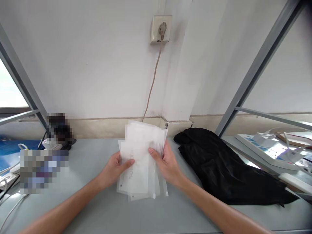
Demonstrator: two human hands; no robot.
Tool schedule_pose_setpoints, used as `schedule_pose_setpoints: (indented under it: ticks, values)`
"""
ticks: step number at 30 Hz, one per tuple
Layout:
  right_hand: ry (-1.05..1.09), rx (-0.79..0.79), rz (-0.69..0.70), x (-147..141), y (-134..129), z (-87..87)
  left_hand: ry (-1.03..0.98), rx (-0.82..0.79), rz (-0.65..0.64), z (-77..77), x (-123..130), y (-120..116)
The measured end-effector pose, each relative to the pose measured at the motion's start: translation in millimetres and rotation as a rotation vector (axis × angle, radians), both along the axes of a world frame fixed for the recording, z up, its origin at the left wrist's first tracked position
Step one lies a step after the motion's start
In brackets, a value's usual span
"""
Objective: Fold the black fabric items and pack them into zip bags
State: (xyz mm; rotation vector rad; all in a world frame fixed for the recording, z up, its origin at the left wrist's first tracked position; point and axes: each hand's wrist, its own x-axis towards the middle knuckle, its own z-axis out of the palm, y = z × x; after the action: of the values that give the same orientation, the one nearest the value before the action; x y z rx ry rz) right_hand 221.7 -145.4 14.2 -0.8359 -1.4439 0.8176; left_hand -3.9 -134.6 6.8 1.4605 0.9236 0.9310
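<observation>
Several translucent white zip bags (140, 143) lie loosely stacked and fanned out between my two hands, above the grey table (97, 208). Faint grey print shows on the front one, and small slider pulls stick out at the lower corners. My left hand (113, 170) grips the left edge with its thumb across the front. On the right edge, my right hand (169, 164) is closed too, thumb on the front face and fingers hidden behind the stack.
Black cloth (219, 165) is heaped on the right. Beyond the grey metal frame (253, 68) sit a power strip (265, 152) and cables. Blurred-out items (44, 169) and white cables stand at left. A plugged wall socket (161, 30) has a cord hanging behind the table.
</observation>
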Motion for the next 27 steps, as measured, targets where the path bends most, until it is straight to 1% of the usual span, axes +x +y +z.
schedule_pose_setpoints:
  ticks: [3,4,5,6,8,10,13,15,16,18,20,22,24,26,27]
  values:
    - [-0.036,0.093,0.027,-2.8,-4.2,1.4,0.043,0.311,0.311,-1.6,3.7,-4.5]
    - [-0.053,0.098,0.041,-3.9,-5.3,2.1,0.060,0.400,0.385,-1.7,4.4,-5.2]
    - [-0.078,0.092,0.049,-4.8,-6.1,3.0,0.087,0.465,0.426,-1.3,4.8,-5.4]
    - [-0.104,0.073,0.051,-5.3,-6.4,4.0,0.124,0.503,0.437,-0.6,5.1,-5.2]
    - [-0.132,0.020,0.050,-4.8,-5.7,5.2,0.202,0.517,0.411,0.9,5.3,-4.1]
    - [-0.141,-0.045,0.054,-2.6,-2.7,3.3,0.269,0.488,0.344,0.7,5.5,-2.0]
    - [-0.190,-0.167,0.079,1.5,5.2,-6.2,0.340,0.392,0.233,-3.9,5.7,2.3]
    - [-0.233,-0.233,0.098,2.4,10.0,-12.3,0.344,0.314,0.190,-7.1,6.1,4.5]
    - [-0.243,-0.236,0.104,1.9,11.2,-13.7,0.323,0.290,0.198,-7.9,6.2,4.9]
    - [-0.239,-0.191,0.103,-0.4,11.1,-13.1,0.268,0.289,0.257,-7.5,6.5,3.8]
    - [-0.218,-0.113,0.080,-3.4,8.6,-10.6,0.243,0.348,0.344,-6.3,6.1,1.2]
    - [-0.217,-0.070,0.057,-5.1,6.9,-11.1,0.264,0.385,0.371,-7.0,5.3,-0.9]
    - [-0.233,-0.100,0.071,-4.9,7.9,-16.3,0.284,0.335,0.301,-10.2,4.2,-1.1]
    - [-0.244,-0.175,0.113,-3.5,10.9,-23.4,0.281,0.257,0.196,-13.9,3.3,0.2]
    - [-0.240,-0.203,0.126,-2.7,12.4,-26.1,0.271,0.243,0.167,-15.1,3.1,1.0]
